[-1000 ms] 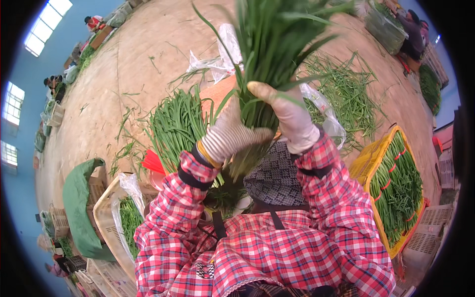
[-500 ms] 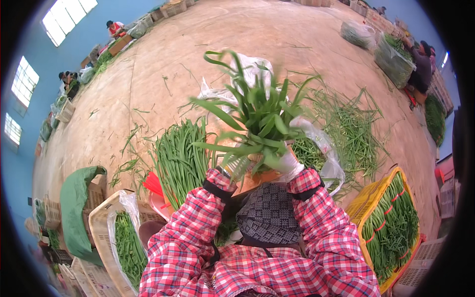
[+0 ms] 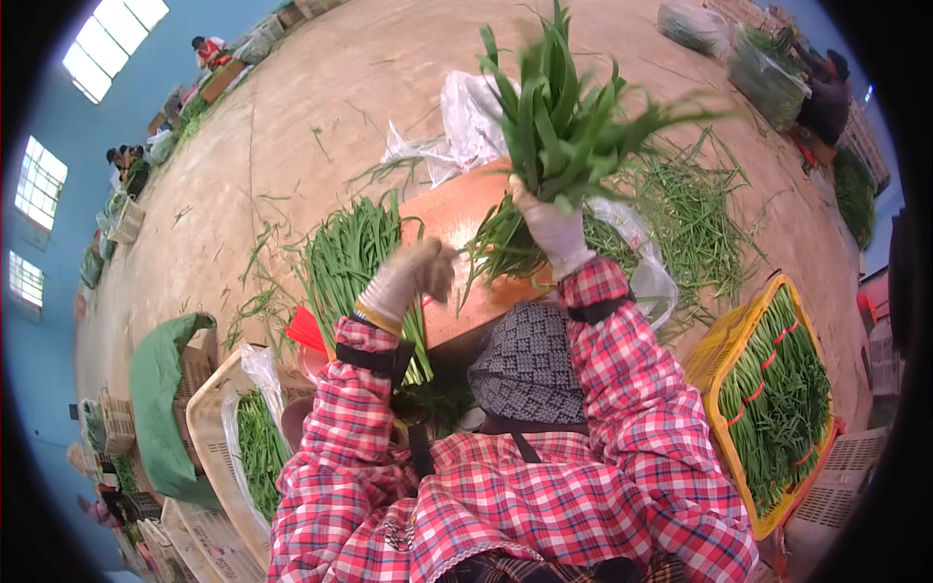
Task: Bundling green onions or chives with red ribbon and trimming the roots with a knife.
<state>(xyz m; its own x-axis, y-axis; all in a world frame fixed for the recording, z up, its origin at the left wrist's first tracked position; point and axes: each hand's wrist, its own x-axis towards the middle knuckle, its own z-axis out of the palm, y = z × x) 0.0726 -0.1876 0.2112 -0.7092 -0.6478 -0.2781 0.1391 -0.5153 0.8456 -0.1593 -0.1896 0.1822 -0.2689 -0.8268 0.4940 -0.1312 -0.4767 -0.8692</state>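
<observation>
A bunch of long, flat-leaved green chives (image 3: 564,126) stands upright in my gloved right hand (image 3: 552,222), which is wrapped round its lower part. Its leaf tips splay up and to the right. Shorter, thin greens (image 3: 507,243) hang below that hand over an orange-brown board (image 3: 462,206). My gloved left hand (image 3: 413,274) is apart from the bunch, above the board's left edge. Its fingers bend downward but are smeared by motion. Beside it, at the left, lies a pile of straight green chives (image 3: 340,255).
Red strips (image 3: 306,330) stick up beside the pile. A yellow crate (image 3: 724,389) of tied green bundles stands at my right. On my left is a lined beige crate (image 3: 209,413) of greens. White plastic (image 3: 473,121) and loose stalks (image 3: 695,228) lie beyond the board.
The bunch has moved up and to the right with my right hand. My left hand has come away from it, to the left, baring the board.
</observation>
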